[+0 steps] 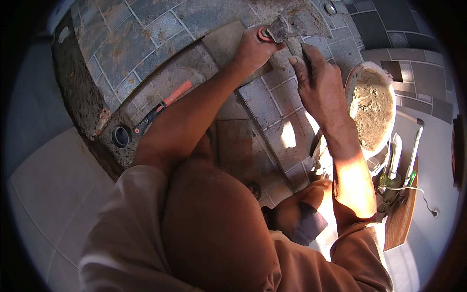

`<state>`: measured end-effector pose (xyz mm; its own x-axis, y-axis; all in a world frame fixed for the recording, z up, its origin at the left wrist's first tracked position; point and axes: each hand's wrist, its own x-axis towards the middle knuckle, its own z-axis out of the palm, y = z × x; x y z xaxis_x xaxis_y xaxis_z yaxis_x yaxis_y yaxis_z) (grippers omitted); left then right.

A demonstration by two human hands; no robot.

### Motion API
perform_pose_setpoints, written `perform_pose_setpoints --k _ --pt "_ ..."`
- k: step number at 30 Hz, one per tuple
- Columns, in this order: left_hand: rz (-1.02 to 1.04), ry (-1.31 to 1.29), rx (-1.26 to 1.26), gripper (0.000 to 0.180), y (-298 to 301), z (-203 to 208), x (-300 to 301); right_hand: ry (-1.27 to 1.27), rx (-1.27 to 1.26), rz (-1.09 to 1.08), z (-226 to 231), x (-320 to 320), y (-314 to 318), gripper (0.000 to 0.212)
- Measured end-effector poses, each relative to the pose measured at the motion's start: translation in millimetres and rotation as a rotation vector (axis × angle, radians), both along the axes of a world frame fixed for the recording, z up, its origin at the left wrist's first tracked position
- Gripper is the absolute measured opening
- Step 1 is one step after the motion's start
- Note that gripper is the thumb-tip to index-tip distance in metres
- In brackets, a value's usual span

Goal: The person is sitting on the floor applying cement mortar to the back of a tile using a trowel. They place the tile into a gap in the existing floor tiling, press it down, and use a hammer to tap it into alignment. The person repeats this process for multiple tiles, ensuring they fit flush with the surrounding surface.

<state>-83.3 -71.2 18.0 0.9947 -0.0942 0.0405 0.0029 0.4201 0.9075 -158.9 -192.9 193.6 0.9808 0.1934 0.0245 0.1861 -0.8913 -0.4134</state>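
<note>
My left hand (255,50), at the top middle, is closed round the reddish handle of a trowel. The trowel's grey, mortar-smeared blade (306,23) points to the right over the tiled floor. My right hand (321,85) is just below the blade, thumb and fingers pinching a narrow grey piece (294,46). The piece touches or lies close under the blade; its kind is unclear. To the right of my right wrist stands a bucket (351,80) with wet grey-brown mortar (372,109) in it.
An orange-and-black handled tool (168,102) lies left of my left forearm. Near it a round pipe opening (121,136) sits by the rough broken edge. Loose tiles (224,44) lie under my arms. White pipes (395,155) and a wooden board (401,214) stand at the right.
</note>
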Motion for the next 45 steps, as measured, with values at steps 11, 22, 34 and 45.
perform_pose_setpoints --k 11,22,34,45 --pt "0.004 -0.142 0.158 0.038 4 -6 -11 -0.008 0.048 0.001 5 2 -3 0.031" --pt "-0.018 0.067 0.206 0.041 1 -16 -18 -0.075 0.258 -0.109 25 -17 8 0.032" --pt "0.01 0.033 0.193 0.038 11 -6 -15 -0.107 0.328 -0.06 13 -13 17 0.029" --pt "0.009 -0.051 0.138 0.034 3 -12 -8 -0.012 0.085 0.081 2 11 5 0.028"
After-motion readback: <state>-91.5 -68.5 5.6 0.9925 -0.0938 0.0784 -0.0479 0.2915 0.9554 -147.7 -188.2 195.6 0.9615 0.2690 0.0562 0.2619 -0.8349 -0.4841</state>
